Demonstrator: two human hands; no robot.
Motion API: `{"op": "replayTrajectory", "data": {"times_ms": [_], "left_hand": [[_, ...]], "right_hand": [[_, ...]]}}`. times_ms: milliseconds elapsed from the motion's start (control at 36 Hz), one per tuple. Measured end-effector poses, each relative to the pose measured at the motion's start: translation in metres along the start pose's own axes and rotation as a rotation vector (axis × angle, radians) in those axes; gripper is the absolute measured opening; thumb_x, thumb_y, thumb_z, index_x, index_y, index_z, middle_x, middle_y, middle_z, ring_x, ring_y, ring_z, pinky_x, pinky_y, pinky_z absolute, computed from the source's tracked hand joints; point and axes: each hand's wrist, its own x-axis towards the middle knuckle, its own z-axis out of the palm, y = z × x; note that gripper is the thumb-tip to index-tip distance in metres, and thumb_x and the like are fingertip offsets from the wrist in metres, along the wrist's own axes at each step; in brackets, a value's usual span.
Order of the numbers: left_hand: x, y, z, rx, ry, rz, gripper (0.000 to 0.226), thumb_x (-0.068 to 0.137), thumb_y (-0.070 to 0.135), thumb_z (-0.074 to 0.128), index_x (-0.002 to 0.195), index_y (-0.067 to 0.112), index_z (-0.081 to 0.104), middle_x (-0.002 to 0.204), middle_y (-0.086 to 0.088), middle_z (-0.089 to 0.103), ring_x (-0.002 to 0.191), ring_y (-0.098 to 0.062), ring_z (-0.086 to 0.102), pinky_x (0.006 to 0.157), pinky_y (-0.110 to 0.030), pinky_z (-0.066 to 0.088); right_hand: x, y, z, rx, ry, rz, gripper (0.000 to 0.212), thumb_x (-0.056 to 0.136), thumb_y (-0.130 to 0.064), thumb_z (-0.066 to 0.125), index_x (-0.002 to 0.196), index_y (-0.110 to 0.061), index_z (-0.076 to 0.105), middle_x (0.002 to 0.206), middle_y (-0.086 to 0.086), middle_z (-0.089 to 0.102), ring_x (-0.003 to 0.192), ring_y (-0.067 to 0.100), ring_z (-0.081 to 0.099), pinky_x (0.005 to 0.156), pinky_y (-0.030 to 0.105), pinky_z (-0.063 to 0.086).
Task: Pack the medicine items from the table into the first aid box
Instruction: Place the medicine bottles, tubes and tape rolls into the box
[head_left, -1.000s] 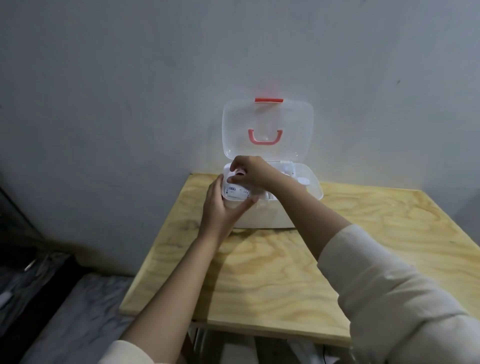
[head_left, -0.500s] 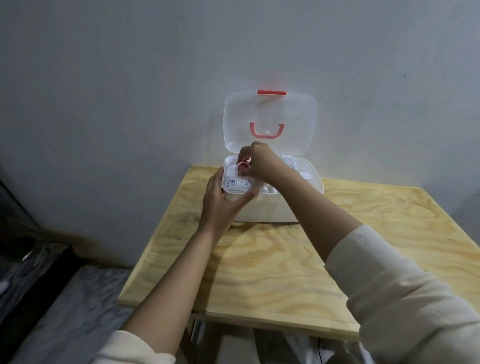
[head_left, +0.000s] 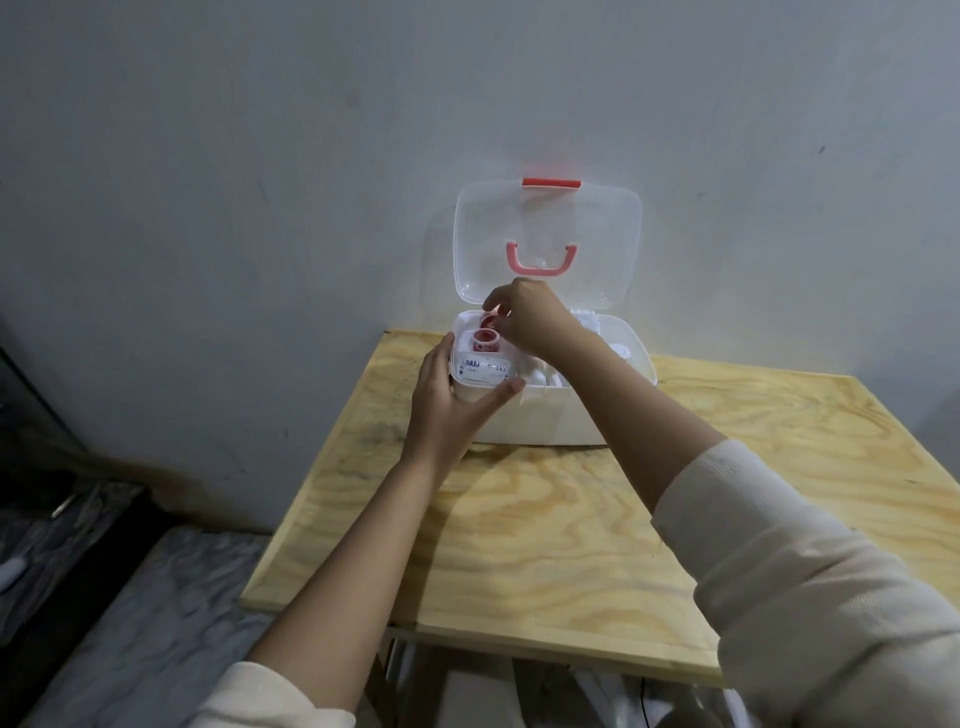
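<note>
The white first aid box (head_left: 545, 421) stands at the back of the wooden table (head_left: 571, 545) with its clear lid (head_left: 548, 244) upright against the wall. My left hand (head_left: 449, 405) grips a small white tray (head_left: 480, 371) with a printed label at the box's left end. A red and white tape roll (head_left: 485, 340) sits in that tray. My right hand (head_left: 530, 317) hovers just above it, fingers pinched around a second red ring that is mostly hidden. More white items (head_left: 621, 351) lie in the box's right part.
The lid carries a pink handle (head_left: 541, 260) and a red latch (head_left: 550, 183). The grey wall is directly behind the box. Left of the table lies a grey patterned surface (head_left: 130, 623), lower down.
My right hand has lifted off the tray and moved back, uncovering the red tape roll inside. My left hand keeps its hold on the tray. The view has shifted slightly.
</note>
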Motion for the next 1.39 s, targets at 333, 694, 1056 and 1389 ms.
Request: {"op": "replayTrajectory", "data": {"times_ms": [333, 694, 1056, 1389], "left_hand": [[0.001, 0.002, 0.000, 0.044, 0.009, 0.005, 0.083, 0.073, 0.041, 0.080, 0.143, 0.020, 0.041, 0.128, 0.014, 0.043, 0.123, -0.006, 0.045, 0.098, -0.023, 0.039], [0.000, 0.003, -0.001, 0.088, 0.001, 0.006, 0.087, 0.073, 0.044, 0.079, 0.145, 0.018, 0.038, 0.143, 0.002, 0.046, 0.124, -0.005, 0.044, 0.086, -0.003, 0.039], [0.000, 0.002, -0.001, 0.089, 0.013, 0.029, 0.085, 0.075, 0.038, 0.079, 0.146, 0.017, 0.037, 0.138, 0.008, 0.043, 0.119, 0.002, 0.036, 0.077, 0.005, 0.028], [0.001, 0.003, -0.001, 0.093, 0.001, 0.027, 0.089, 0.075, 0.040, 0.078, 0.148, 0.015, 0.034, 0.149, 0.000, 0.042, 0.133, -0.010, 0.040, 0.097, -0.018, 0.032]], "right_hand": [[0.000, 0.000, -0.006, -0.107, -0.062, -0.060, 0.027, 0.083, -0.004, 0.062, 0.110, -0.001, 0.060, 0.112, 0.017, 0.065, 0.099, 0.031, 0.061, 0.086, 0.035, 0.050], [-0.003, 0.006, -0.011, 0.056, -0.016, -0.064, 0.030, 0.074, -0.004, 0.073, 0.102, -0.002, 0.062, 0.103, 0.013, 0.068, 0.086, 0.021, 0.061, 0.082, 0.030, 0.054], [-0.005, 0.006, -0.008, 0.018, -0.054, -0.099, 0.026, 0.080, -0.006, 0.067, 0.106, 0.000, 0.064, 0.107, 0.015, 0.068, 0.096, 0.027, 0.064, 0.089, 0.034, 0.053], [0.006, 0.009, 0.003, -0.103, -0.055, -0.078, 0.020, 0.080, -0.001, 0.066, 0.098, -0.005, 0.071, 0.100, 0.013, 0.071, 0.086, 0.027, 0.067, 0.084, 0.038, 0.056]]}}
